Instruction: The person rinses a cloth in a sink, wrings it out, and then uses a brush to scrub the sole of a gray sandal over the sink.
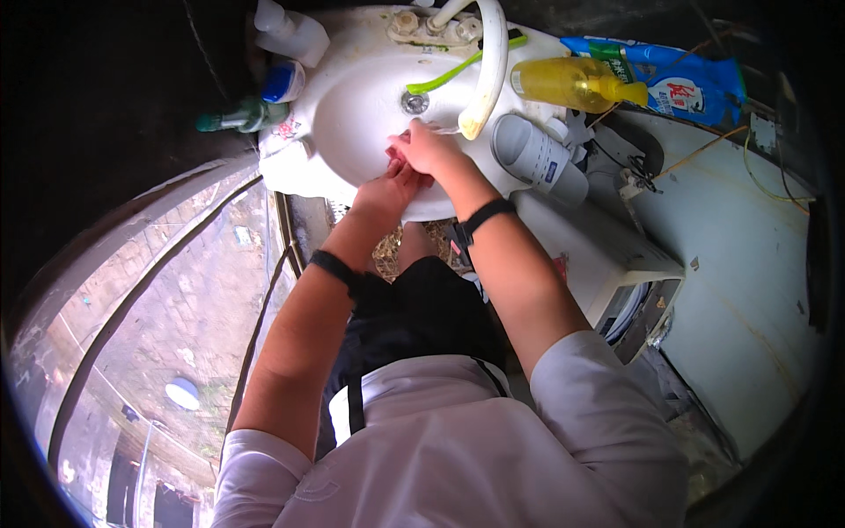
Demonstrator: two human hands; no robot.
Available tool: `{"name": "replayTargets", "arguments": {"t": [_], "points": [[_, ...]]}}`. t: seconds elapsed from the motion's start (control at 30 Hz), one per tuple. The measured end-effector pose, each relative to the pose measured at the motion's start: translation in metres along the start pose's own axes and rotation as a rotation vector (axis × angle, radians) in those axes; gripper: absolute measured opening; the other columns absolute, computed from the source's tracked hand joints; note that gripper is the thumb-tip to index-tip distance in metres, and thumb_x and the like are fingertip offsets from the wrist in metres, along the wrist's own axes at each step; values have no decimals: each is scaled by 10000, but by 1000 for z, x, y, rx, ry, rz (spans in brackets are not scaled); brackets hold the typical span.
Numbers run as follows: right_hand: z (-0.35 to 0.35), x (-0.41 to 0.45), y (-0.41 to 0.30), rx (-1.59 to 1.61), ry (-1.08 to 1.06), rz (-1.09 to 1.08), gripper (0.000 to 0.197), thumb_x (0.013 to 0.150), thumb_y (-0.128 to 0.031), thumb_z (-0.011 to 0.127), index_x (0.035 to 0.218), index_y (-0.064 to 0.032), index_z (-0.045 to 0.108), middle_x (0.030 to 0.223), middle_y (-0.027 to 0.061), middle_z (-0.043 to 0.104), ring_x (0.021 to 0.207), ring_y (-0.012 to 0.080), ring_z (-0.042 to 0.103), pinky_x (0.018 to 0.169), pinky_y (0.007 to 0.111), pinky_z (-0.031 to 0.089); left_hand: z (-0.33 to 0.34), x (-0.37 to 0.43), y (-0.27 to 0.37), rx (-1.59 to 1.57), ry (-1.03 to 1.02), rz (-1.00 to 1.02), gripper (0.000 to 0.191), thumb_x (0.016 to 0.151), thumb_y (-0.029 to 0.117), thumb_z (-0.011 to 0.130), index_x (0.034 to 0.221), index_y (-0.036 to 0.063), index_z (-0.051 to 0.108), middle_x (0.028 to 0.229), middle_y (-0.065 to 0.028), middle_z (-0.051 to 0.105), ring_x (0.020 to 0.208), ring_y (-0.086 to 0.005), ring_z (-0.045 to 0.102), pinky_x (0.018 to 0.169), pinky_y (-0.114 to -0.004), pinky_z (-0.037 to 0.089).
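My left hand (389, 190) and my right hand (422, 153) are together over the near part of a white washbasin (350, 99). Their fingers overlap and touch; whether something small is between them cannot be told. Just right of my right hand is the mouth of a curved white spout (488, 79), with what looks like a thin stream of water by it. Beyond the hands lies the metal drain (414, 102). A bright green long-handled tool (449, 76), perhaps a brush, rests across the basin from its back right rim.
On the right rim lie a bottle of yellow liquid (561, 82), a blue packet (700, 86) and a white slide sandal (535, 155). At the left rim are a white bottle (297, 39), a blue-and-white container (285, 82) and a green bottle (247, 117). A white appliance (581, 231) stands at right.
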State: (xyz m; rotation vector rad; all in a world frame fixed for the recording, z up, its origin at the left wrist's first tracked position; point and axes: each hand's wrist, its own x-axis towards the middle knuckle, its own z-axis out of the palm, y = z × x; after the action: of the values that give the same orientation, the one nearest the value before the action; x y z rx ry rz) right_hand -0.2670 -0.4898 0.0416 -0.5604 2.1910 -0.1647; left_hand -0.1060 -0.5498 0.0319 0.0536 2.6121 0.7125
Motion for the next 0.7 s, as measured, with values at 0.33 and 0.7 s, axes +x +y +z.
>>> {"name": "replayTargets", "arguments": {"t": [0.33,0.7], "points": [[11,27,14,-5,33,19,423,1047,-431,565,1189,-42,654,1167,225,731,1072,418,705,937,536,552,3,0,4,9,150,34,680,839,30,640,1501,79,493,1517,-137,565,1408,-323,543,1093,-408,525],[13,30,10,-54,66,38,413,1053,-415,497,1194,-97,720,1210,174,750,1140,388,705,985,495,554,11,-1,-3,93,222,78,625,873,61,599,1491,66,500,1502,-121,575,1397,-322,552,1107,-417,498]]}}
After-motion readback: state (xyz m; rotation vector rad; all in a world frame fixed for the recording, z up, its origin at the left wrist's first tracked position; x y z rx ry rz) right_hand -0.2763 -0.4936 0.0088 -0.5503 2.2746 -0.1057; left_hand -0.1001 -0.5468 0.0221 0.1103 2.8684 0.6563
